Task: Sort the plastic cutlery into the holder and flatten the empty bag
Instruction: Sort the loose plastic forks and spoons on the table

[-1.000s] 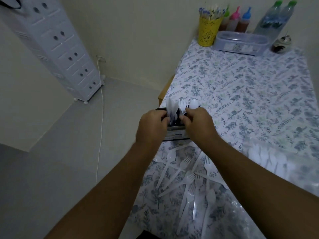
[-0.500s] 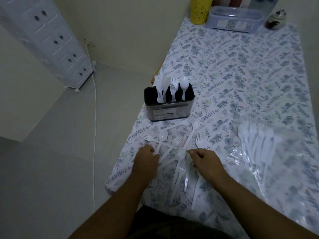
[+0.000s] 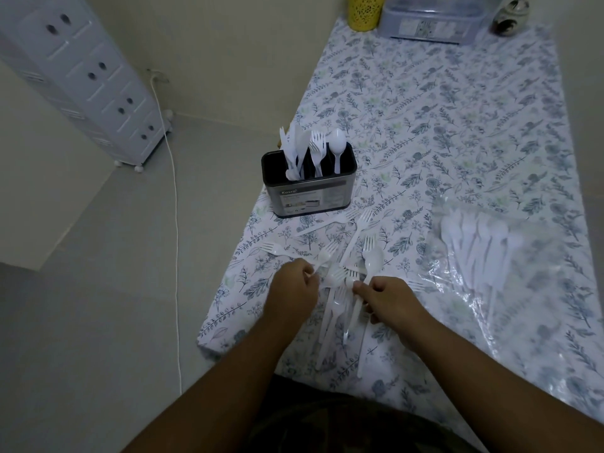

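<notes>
The black cutlery holder [image 3: 309,194] stands near the table's left edge with white forks, knives and a spoon upright in its slots. Loose white plastic cutlery [image 3: 354,233] lies scattered on the floral tablecloth in front of it. My left hand [image 3: 291,294] pinches the handle of a white fork [image 3: 325,255] at the pile's left side. My right hand [image 3: 392,304] is closed around the handle of a white spoon [image 3: 373,258] lying in the pile. To the right lies the clear plastic bag [image 3: 536,308] with several white pieces [image 3: 474,243] inside.
A yellow perforated cup [image 3: 362,11], a clear lidded box [image 3: 428,21] and a small dark jar [image 3: 508,19] stand along the far end of the table [image 3: 457,125]. A white drawer tower [image 3: 81,76] and a cable [image 3: 175,223] are on the floor at left.
Both hands left the holder and came back to the loose pile near me. They now close on a fork and a spoon. The camera has tilted down.
</notes>
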`<state>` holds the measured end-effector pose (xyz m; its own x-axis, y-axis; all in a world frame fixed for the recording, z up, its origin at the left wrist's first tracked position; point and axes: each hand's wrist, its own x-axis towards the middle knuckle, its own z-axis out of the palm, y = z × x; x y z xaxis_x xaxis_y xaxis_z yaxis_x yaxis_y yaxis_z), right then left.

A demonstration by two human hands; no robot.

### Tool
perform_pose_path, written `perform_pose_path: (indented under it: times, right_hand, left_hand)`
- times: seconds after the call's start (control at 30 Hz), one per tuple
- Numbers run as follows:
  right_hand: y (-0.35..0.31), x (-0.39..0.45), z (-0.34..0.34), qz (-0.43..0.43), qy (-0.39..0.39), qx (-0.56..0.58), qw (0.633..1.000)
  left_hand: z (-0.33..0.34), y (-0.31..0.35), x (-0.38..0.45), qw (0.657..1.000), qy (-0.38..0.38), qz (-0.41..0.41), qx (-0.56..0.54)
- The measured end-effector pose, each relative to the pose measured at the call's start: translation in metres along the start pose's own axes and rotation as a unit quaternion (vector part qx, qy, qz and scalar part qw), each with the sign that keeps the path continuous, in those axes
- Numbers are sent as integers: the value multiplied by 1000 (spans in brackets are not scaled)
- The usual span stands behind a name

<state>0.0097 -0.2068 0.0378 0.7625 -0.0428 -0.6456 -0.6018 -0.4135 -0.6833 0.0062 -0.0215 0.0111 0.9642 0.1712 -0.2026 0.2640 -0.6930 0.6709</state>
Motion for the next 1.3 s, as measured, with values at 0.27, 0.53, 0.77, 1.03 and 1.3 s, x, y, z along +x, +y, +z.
perform_pose_path:
  times: [0.27, 0.53, 0.77, 1.03, 1.3]
  right_hand:
    - [6, -1, -12, -26, 94, -35, 995]
    - [1, 5, -2, 9, 20, 122, 992]
    - [6, 0, -5, 62, -18, 213, 975]
    - [13, 2, -3, 59, -37, 195, 978]
    - [15, 0, 5, 41, -39, 248, 967]
  left_hand:
    - [9, -1, 7, 998, -12, -61, 18]
    - [23, 36, -16, 993, -76, 2, -92]
    - [6, 4, 23, 996, -22, -80, 30]
    - [8, -18, 17, 989, -7, -60, 135]
    - [8, 15, -11, 996, -3, 26, -84]
